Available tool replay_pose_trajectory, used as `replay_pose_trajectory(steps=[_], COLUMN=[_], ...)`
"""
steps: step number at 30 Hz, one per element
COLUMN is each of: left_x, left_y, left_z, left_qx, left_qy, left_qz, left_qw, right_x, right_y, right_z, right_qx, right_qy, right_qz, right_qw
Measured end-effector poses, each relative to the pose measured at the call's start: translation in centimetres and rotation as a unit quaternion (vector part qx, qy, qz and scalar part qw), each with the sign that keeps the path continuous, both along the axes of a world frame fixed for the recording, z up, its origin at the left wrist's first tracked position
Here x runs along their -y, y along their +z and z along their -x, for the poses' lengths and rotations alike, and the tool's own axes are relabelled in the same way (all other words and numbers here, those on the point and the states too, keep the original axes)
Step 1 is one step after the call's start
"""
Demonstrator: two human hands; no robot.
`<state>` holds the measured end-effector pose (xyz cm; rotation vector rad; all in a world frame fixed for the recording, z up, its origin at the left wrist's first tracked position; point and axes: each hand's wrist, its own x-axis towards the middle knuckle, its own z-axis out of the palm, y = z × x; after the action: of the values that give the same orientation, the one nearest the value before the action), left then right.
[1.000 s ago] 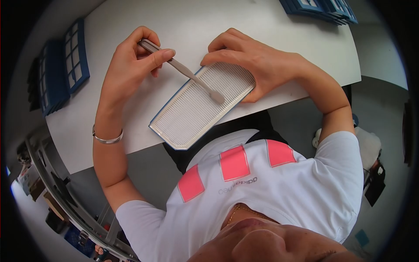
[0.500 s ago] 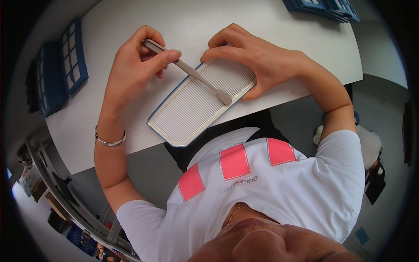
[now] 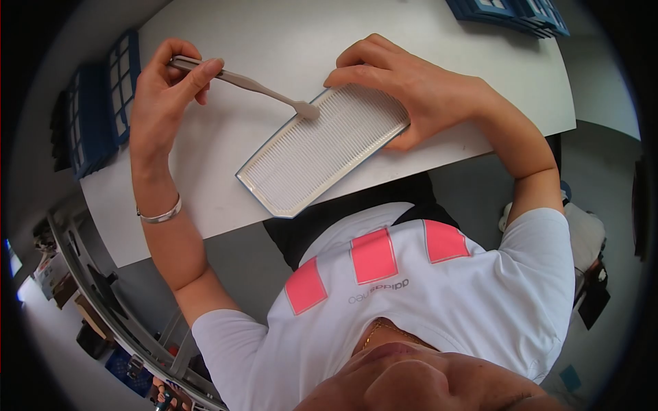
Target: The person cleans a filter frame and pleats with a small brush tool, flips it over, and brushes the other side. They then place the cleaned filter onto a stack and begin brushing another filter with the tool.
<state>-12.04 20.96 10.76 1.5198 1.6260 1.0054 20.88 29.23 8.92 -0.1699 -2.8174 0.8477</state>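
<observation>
My left hand (image 3: pixel 171 96) is closed on the thick end of a grey-brown toothbrush (image 3: pixel 250 83), with thumb and fingers pinching the handle. The toothbrush's head (image 3: pixel 307 110) lies at the far long edge of a pleated filter (image 3: pixel 319 154); its bristles are hidden. White pleats fill the filter, inside a cream rim with a blue outer edge. My right hand (image 3: pixel 404 85) grips the filter's right end, fingers over the far edge and thumb by the near edge. The filter rests slanted near the front of the table.
The white table (image 3: pixel 260 34) spans the area in front of me. Stacked blue-framed panels (image 3: pixel 92 123) stand at its left edge, with more blue frames (image 3: pixel 510 15) at the far right. A metal rail (image 3: pixel 113 322) curves along the lower left.
My left hand has moved left and slightly away, drawing the toothbrush head from the filter's near edge across the pleats to the far edge. My right hand keeps its grip.
</observation>
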Motion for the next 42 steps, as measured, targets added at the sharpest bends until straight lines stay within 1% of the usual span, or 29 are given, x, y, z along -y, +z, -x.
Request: replay_pose_trajectory(steps=[2, 4, 7, 11, 13, 18, 20, 23, 27, 29, 33, 40, 42], left_x=[0.0, -0.1, 0.1, 0.4, 0.6, 0.9, 1.1, 1.4, 0.7, 0.3, 0.3, 0.4, 0.3], left_y=[-0.2, -0.7, -1.2, -1.6, -1.6, -1.2, -1.5, -1.2, -1.1, -0.9, -0.1, 0.4, -0.2], left_z=[-0.7, -1.8, -2.9, -4.3, -4.8, -5.2, -6.0, -7.0, -4.4, -2.3, -1.1, 0.0, -1.0], left_qx=[-0.007, 0.017, 0.026, 0.029, 0.031, 0.04, 0.067, 0.066, 0.071, 0.025, 0.016, 0.009, 0.006], left_qy=[0.0, -0.011, -0.023, -0.065, -0.064, -0.057, -0.106, -0.113, -0.089, -0.036, -0.015, -0.02, -0.038], left_qz=[0.003, 0.028, 0.047, 0.062, 0.061, 0.063, 0.078, 0.088, 0.077, 0.014, -0.023, -0.024, -0.002], left_qw=[1.0, 0.999, 0.998, 0.995, 0.996, 0.996, 0.989, 0.987, 0.991, 0.999, 0.999, 0.999, 0.999], right_x=[0.1, 0.5, 0.9, 0.9, 0.7, 0.5, 0.4, 0.4, 0.3, 0.2, 0.2, 0.0, -0.1], right_y=[0.1, 0.1, -0.3, -0.1, -0.1, -0.2, -0.1, -0.1, -0.1, -0.1, -0.1, -0.3, 0.0], right_z=[0.0, 0.1, 0.1, 0.1, 0.0, 0.0, 0.0, 0.1, 0.1, 0.1, 0.0, 0.1, 0.2], right_qx=[-0.001, -0.013, 0.003, 0.018, 0.014, 0.009, 0.009, 0.01, 0.012, 0.015, 0.011, 0.006, 0.012], right_qy=[-0.006, -0.018, -0.012, -0.014, -0.012, -0.013, -0.013, -0.023, -0.016, -0.014, -0.016, -0.022, -0.021], right_qz=[-0.004, -0.046, -0.053, -0.045, -0.033, -0.044, -0.051, -0.053, -0.055, -0.049, -0.05, -0.061, -0.059], right_qw=[1.0, 0.999, 0.999, 0.999, 0.999, 0.999, 0.999, 0.998, 0.998, 0.999, 0.999, 0.998, 0.998])
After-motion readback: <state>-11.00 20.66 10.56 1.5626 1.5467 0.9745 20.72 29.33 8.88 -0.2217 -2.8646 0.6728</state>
